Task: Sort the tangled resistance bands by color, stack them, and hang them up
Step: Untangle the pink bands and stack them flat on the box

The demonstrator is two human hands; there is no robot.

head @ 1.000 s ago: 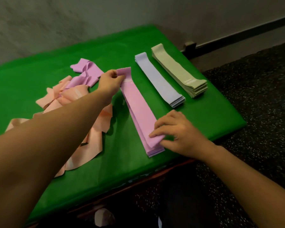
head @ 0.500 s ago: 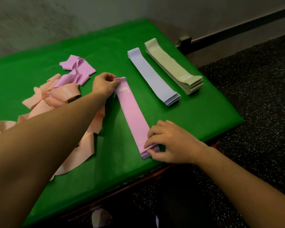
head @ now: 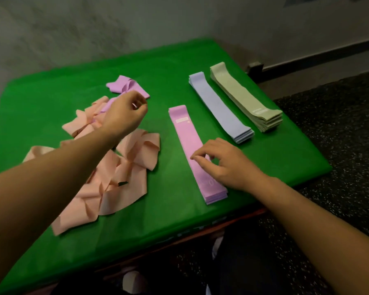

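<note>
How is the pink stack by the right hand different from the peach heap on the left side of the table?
The pink stack lies flat, straight and edge-aligned; the peach heap is crumpled, folded and overlapping. The pink stack forms one narrow strip; the peach heap spreads wide over the green table. The right hand has its fingertips on the pink stack; the left forearm passes over the peach heap. Both look like the same kind of flat band, resting on the table.

left hand [head: 124, 116]: raised, fingers curled | right hand [head: 224, 162]: lowered, fingers bent
</note>
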